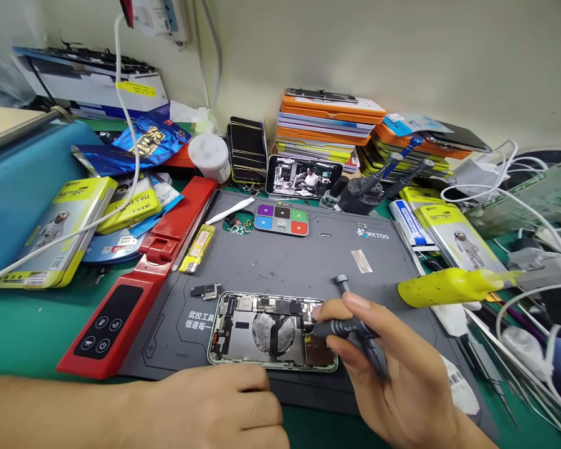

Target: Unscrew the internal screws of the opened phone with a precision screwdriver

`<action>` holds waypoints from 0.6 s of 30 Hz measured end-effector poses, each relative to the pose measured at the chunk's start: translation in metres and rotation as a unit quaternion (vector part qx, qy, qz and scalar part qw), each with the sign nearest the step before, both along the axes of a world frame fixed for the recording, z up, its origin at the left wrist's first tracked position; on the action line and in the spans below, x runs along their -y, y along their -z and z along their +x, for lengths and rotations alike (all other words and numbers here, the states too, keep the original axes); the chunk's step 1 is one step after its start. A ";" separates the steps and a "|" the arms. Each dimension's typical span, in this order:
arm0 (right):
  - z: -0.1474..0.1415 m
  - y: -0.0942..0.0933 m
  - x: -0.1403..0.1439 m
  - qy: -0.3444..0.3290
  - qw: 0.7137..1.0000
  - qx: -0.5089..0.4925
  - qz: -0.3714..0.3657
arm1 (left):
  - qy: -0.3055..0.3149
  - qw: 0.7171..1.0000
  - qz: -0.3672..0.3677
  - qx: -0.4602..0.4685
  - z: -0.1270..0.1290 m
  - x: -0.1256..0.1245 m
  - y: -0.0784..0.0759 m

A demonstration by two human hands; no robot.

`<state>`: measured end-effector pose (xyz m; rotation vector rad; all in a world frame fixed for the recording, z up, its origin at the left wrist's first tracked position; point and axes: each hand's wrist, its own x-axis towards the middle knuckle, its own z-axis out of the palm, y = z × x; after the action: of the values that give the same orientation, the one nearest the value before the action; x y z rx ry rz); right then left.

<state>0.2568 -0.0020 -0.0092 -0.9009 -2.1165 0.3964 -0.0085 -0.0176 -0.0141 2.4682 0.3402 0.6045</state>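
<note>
An opened phone (273, 330) lies on the grey work mat, its inner parts, circular coil and a pale green frame showing. My right hand (397, 362) is closed at the phone's right end, pinching a dark grey screwdriver (343, 327) between thumb and fingers. A second slim dark tool with a round-capped end (341, 280) crosses behind the first and passes into the same hand. My left hand (224, 405) rests as a fist along the phone's near edge; its inner side is hidden. A small metal-and-black part (206, 291) sits beside the phone's upper left.
A red device (116, 324) with touch buttons borders the mat (280, 262) on the left. Behind stand a colored tray (282, 220), a propped phone (303, 176) playing video and a tool holder (361, 196). A yellow bottle (444, 288) lies right, near tweezers (489, 362) and cables.
</note>
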 end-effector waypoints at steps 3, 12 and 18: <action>-0.001 0.001 -0.002 -0.001 1.000 0.007 -0.001 | 0.002 1.000 0.014 -0.010 0.000 0.001 0.003; -0.003 -0.024 -0.015 -0.049 0.995 0.056 0.068 | -0.023 0.998 0.054 -0.009 0.001 0.005 0.012; 0.006 -0.027 -0.014 -0.021 0.995 0.056 0.077 | -0.002 0.992 0.122 0.017 0.006 0.005 0.037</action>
<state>0.2629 0.0118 0.0176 -0.8065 -2.2369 0.2058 -0.0023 -0.0225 -0.0506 2.6866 0.2719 0.7268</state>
